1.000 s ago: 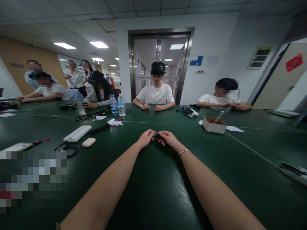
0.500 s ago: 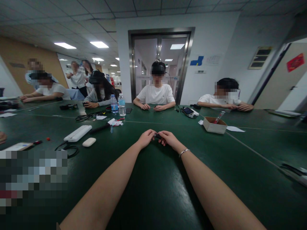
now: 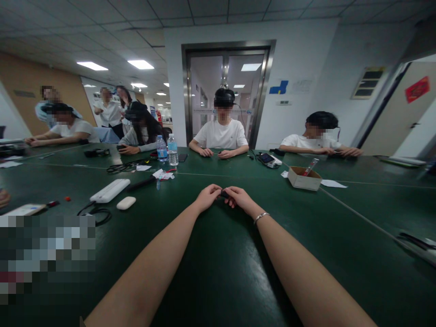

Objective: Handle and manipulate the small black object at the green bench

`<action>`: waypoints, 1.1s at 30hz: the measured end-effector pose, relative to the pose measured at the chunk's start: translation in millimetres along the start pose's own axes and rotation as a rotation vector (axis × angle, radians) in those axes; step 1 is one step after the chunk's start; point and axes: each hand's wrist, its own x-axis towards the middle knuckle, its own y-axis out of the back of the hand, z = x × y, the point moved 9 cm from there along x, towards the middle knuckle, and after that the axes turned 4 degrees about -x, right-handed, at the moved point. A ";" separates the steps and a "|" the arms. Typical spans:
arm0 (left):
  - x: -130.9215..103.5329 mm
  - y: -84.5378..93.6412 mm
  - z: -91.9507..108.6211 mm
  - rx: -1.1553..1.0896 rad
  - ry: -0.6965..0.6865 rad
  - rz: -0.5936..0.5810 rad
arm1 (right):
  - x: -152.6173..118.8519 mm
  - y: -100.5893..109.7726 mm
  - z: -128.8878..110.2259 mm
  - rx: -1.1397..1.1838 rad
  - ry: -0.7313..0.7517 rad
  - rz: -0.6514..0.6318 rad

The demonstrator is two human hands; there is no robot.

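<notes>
Both my arms reach forward over the dark green table (image 3: 218, 254). My left hand (image 3: 208, 198) and my right hand (image 3: 240, 197) meet near its middle, fingertips almost touching. Between them is a small dark object (image 3: 224, 194), too small and too covered by fingers to name. The right fingers are curled round it, and the left fingertips pinch its other end. A silver bracelet (image 3: 261, 218) circles my right wrist.
To the left lie a white earphone case (image 3: 126, 203), a white power bank (image 3: 110, 190) and black cables (image 3: 102, 217). Two water bottles (image 3: 173, 152) stand farther back. At right sits a small cardboard box (image 3: 304, 178) with a tube in it. Several people sit across the table.
My hands stay in nearly the same place, with the left fingertips shifted very slightly over the dark object. The view has moved by a tiny amount.
</notes>
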 end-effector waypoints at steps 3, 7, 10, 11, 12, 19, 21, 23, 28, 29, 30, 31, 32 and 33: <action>-0.5 1.2 0.6 0.015 -0.004 0.004 | -0.3 -0.4 -0.7 0.002 0.006 -0.003; -2.2 4.0 5.1 0.055 -0.010 0.029 | -1.0 0.1 -0.8 0.000 -0.001 0.002; -2.9 4.3 6.7 0.051 -0.007 0.038 | -1.4 -0.1 -1.1 0.005 0.000 -0.002; -2.8 3.4 6.1 0.041 -0.001 0.031 | -1.4 -0.2 -1.3 0.004 0.003 -0.003; -2.5 2.1 5.0 0.033 0.005 0.021 | -1.4 -0.3 -1.5 0.004 0.006 -0.004; -0.6 2.4 0.0 0.026 0.017 0.027 | -0.7 -0.3 -0.5 -0.001 0.003 0.004; -0.8 2.7 0.2 0.033 0.018 0.023 | -0.8 0.0 -0.4 0.004 0.003 0.008; -1.0 1.7 0.3 0.051 0.019 0.004 | -1.1 0.1 -0.5 0.009 0.005 0.008; -0.8 1.4 1.0 0.047 0.004 -0.001 | -1.8 -0.1 -1.5 0.009 0.000 0.005; -0.6 1.2 0.1 0.041 0.007 -0.003 | -1.8 -0.1 -1.4 0.008 -0.002 0.005; -0.3 1.1 -0.9 0.040 0.010 -0.005 | -1.7 -0.1 -1.3 0.007 -0.005 0.006; -0.1 1.0 -1.8 0.045 0.012 -0.006 | -1.5 -0.1 -1.0 0.007 -0.008 0.007; 0.2 1.0 -2.3 0.052 0.008 -0.007 | -1.3 0.0 -0.6 0.008 -0.009 0.009; 0.5 1.3 -2.4 0.058 0.003 -0.004 | -1.1 0.0 -0.4 0.009 -0.009 0.008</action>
